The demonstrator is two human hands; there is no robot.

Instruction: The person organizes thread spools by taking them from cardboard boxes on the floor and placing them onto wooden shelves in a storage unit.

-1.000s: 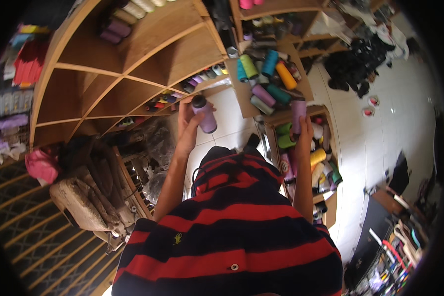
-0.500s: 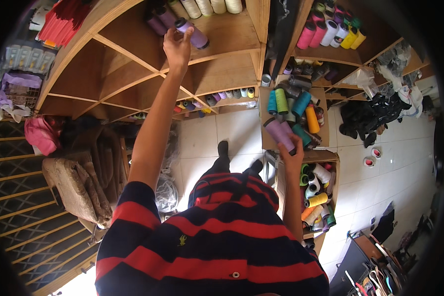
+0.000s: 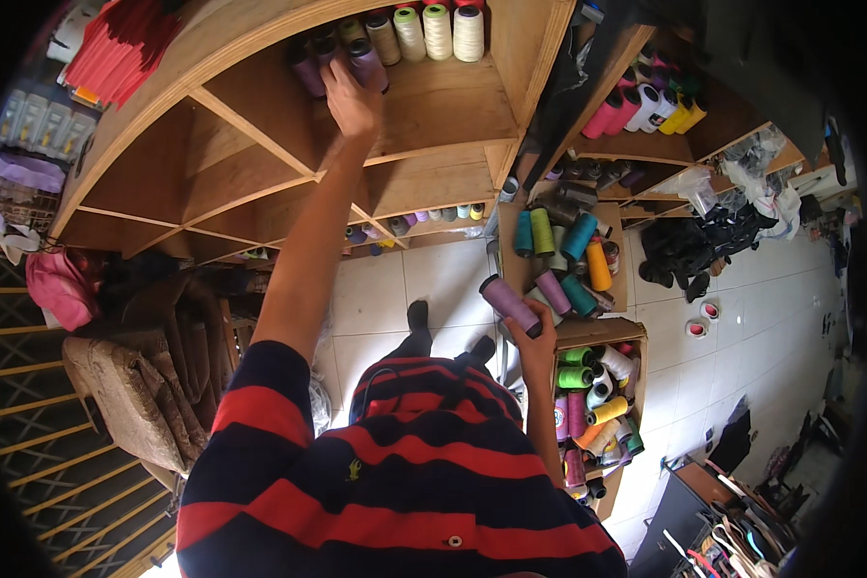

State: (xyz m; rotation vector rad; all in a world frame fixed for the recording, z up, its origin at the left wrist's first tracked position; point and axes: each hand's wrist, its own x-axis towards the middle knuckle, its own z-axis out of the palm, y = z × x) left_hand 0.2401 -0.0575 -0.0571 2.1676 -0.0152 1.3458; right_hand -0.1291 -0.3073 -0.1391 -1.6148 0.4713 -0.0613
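My left hand (image 3: 354,101) is up inside a wooden shelf compartment, its fingers closed on a purple thread spool (image 3: 367,64) that stands among other purple spools (image 3: 307,73). The fingers partly hide these spools. Cream thread spools (image 3: 438,33) stand upright in a row to their right. My right hand (image 3: 536,339) is closed round the lower end of another purple thread spool (image 3: 508,302), held tilted in the air in front of an open box. Another lilac spool (image 3: 551,291) lies in that box among teal, green and orange ones.
The wooden shelving (image 3: 250,125) curves across the left and top. Mixed thread spools fill an upper cardboard box (image 3: 512,275) and a lower one (image 3: 597,332) on my right. A padded brown seat (image 3: 130,395) stands at left. Black bags (image 3: 689,246) lie on the tiled floor (image 3: 684,356).
My left hand has set its purple spool upright beside the other purple ones at the back of the compartment. My right hand has moved left and down with its spool, away from the box.
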